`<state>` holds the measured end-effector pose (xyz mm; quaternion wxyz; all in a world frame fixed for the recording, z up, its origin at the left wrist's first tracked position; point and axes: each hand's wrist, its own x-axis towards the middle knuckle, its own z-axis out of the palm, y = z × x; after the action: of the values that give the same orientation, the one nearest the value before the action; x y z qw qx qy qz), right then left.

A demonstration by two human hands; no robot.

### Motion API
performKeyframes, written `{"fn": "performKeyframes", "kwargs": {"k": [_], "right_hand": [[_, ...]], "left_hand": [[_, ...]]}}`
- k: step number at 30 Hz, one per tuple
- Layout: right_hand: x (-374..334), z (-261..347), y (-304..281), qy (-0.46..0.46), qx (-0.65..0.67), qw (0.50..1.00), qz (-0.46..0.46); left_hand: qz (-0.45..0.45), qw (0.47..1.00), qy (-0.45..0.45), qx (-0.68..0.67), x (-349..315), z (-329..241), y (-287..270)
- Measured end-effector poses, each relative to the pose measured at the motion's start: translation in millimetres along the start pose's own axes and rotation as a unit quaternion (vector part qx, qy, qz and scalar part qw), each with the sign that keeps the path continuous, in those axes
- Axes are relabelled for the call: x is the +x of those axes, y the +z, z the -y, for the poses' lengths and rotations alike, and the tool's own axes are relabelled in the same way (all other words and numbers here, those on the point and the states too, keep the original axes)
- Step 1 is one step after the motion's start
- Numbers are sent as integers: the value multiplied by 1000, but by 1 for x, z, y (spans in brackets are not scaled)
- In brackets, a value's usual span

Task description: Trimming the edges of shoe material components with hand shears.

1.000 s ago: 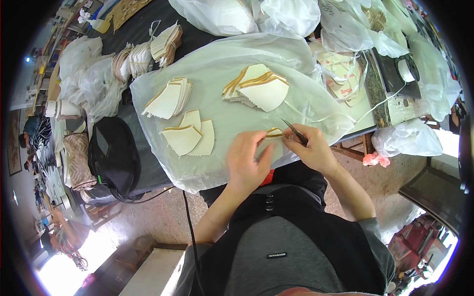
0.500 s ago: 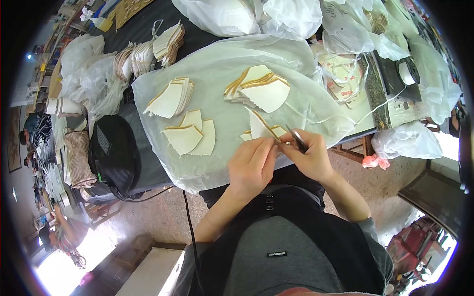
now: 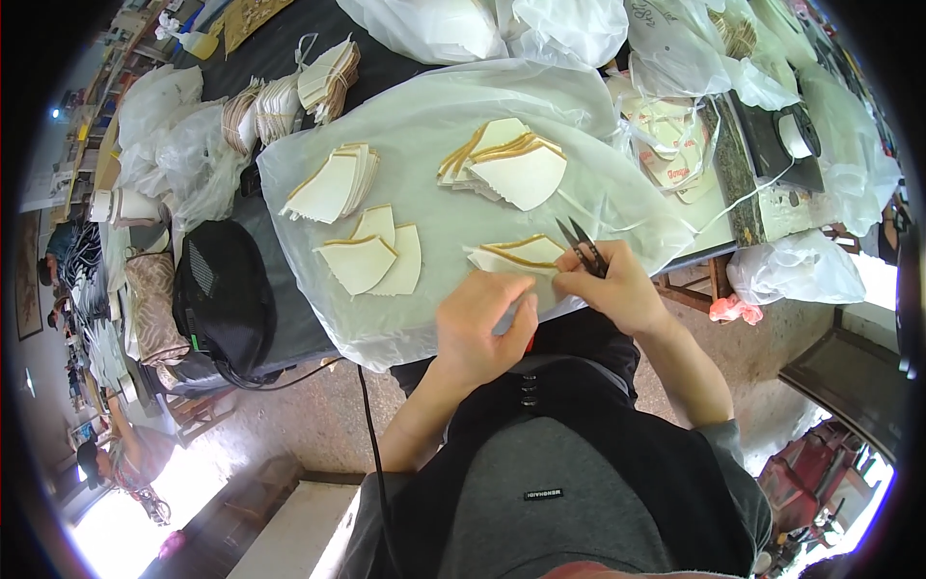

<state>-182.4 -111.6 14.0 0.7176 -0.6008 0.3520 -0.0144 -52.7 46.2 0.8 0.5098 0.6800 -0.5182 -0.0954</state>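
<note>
My right hand (image 3: 622,294) is closed around small dark scissors (image 3: 586,253), their slim blades pointing away from me and slightly apart. Close to the blades, white cut pieces with yellow-brown edges (image 3: 519,253) lie on a translucent plastic sheet (image 3: 444,232). Just below those pieces is my left hand (image 3: 482,323), its fingers curled in; whatever they may hold is hidden. Further left lies a loose group of similar white pieces (image 3: 371,261). Beyond it sits a fanned stack (image 3: 333,183), and a larger stack (image 3: 511,164) rests at the far middle.
Tied bundles of pieces (image 3: 275,108) lie at the far left, near crumpled plastic bags. A black mesh-sided bag (image 3: 227,294) stands at the table's left. White filled bags (image 3: 569,31) line the far side. A white spool (image 3: 796,137) sits at right, its white string trailing leftward.
The piece held upright between both hands now lies flat on the sheet. My left hand has drawn back toward me and curled. The scissors now point away from me with blades apart.
</note>
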Motion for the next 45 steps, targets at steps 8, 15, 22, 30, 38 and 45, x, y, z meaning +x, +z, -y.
{"fn": "performKeyframes", "kwargs": {"k": [8,15,22,30,38,45], "right_hand": [[2,1,-8,-81,-200,969,-120],[6,0,-1,-76,-302,947,-82],[18,-4,-6,-94,-271,957,-48],[15,-1,-4,-73,-216,973,-30],[13,-7,-4,-69,-223,971,-48],[16,-3,-7,-75,-251,964,-49]], "left_hand": [[28,980,65,187,-26,26,12],[34,975,68,208,-28,27,13],[50,964,85,247,-28,27,16],[69,955,85,275,-28,24,15],[63,960,72,263,-27,22,16],[87,957,51,273,-19,15,18]]}}
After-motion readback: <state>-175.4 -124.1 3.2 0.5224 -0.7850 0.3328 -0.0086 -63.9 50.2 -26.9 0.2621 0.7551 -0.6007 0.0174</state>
